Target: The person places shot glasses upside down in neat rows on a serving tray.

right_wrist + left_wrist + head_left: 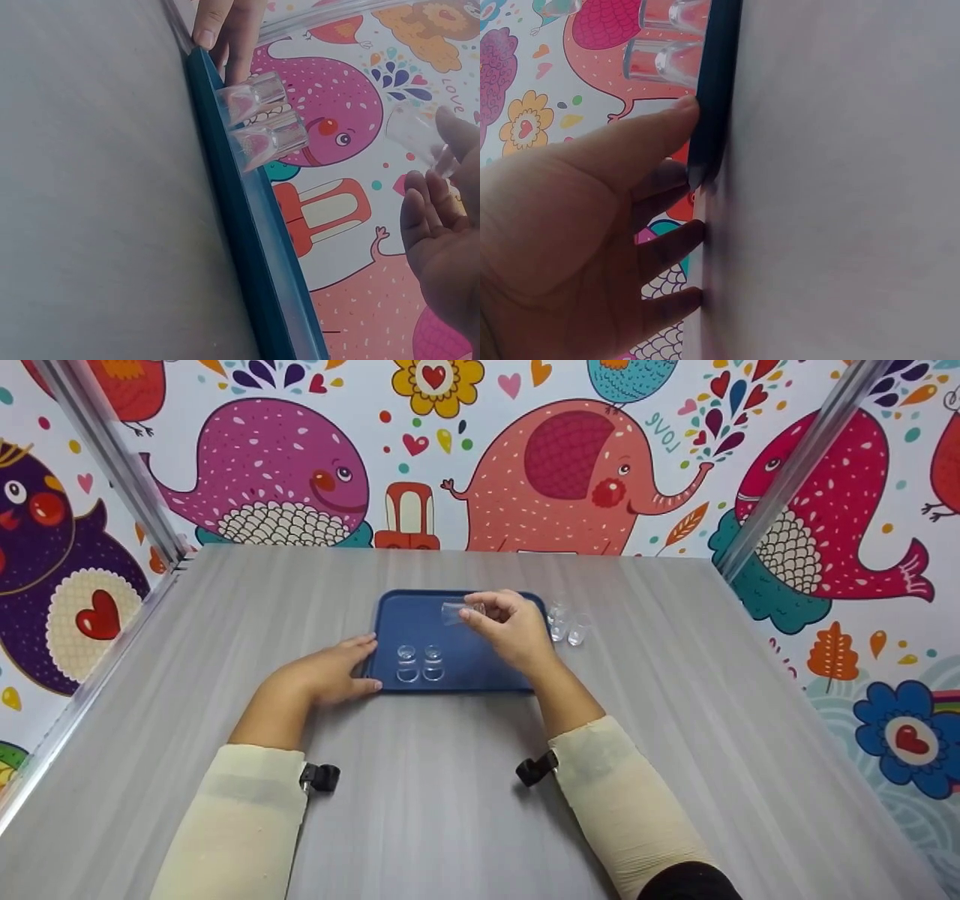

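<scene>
My right hand (517, 630) pinches a small clear shot glass (452, 613) between thumb and fingers, above the far half of a blue tray (480, 660). The glass lies sideways in the air, one end pointing left; the fingers cover its other end. At the tray's left side, my left hand (330, 671) has its fingers spread, the thumb touching the rim by the near corner. In the left wrist view those fingers (671, 244) reach out fairly straight along the table. Two more shot glasses (433, 664) stand side by side at the tray's near left.
Several clear shot glasses (578, 630) stand on the table just past the tray's right edge, partly behind the right hand. The grey wood-grain table (420, 795) runs back to a printed cartoon wall (420, 450). Metal posts (795, 465) rise at both back corners.
</scene>
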A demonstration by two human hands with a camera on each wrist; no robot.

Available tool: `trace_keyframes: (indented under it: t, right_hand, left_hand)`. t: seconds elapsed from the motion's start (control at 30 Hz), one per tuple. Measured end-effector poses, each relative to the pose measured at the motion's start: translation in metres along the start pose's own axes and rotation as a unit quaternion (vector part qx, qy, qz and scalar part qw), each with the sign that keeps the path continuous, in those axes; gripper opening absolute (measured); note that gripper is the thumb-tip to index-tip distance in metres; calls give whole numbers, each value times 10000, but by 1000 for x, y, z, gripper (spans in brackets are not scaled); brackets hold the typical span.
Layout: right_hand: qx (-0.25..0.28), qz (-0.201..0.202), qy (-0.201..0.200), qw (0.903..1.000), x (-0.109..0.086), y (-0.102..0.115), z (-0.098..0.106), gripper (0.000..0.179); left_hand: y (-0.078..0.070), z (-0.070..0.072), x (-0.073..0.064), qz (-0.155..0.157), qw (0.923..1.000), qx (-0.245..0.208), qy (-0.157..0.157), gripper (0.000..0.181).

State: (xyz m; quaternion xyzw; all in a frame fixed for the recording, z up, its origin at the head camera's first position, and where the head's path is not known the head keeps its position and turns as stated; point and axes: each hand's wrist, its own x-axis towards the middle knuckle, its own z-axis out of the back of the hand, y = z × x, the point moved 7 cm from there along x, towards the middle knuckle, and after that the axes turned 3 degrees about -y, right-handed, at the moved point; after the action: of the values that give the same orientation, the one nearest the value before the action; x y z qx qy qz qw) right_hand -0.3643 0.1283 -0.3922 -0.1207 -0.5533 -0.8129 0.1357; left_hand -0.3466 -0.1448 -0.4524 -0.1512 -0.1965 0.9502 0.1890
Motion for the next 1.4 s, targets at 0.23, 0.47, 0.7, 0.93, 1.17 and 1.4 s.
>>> trace_keyframes:
  t: [0.23,0.47,0.7,0.93,1.17,1.4]
  right_hand:
    - [175,-98,-54,9998,1,-4,3,38]
    - [266,-563,143,9980,2,-14,0,42]
    - [206,-555,607,9964,1,-18,-10,42]
    - [80,-724,1267,9893,-2,-30,-24,48]
    - [-591,-775,1577,9827,-6,-40,-32,47]
    - [-731,-675,1702,9804,-8,-43,-38,47]
  left_hand:
    - [0,0,-1,46,10000,36,20,82]
    - [0,0,-2,52,10000,51,17,82]
    - [1,0,-2,56,10000,43,8,82]
    - [1,-1,-1,50,10000,54,-10,82]
    - [0,1,-2,100,9999,0,23,83]
    - [-1,1,-3,65,10000,10,41,83]
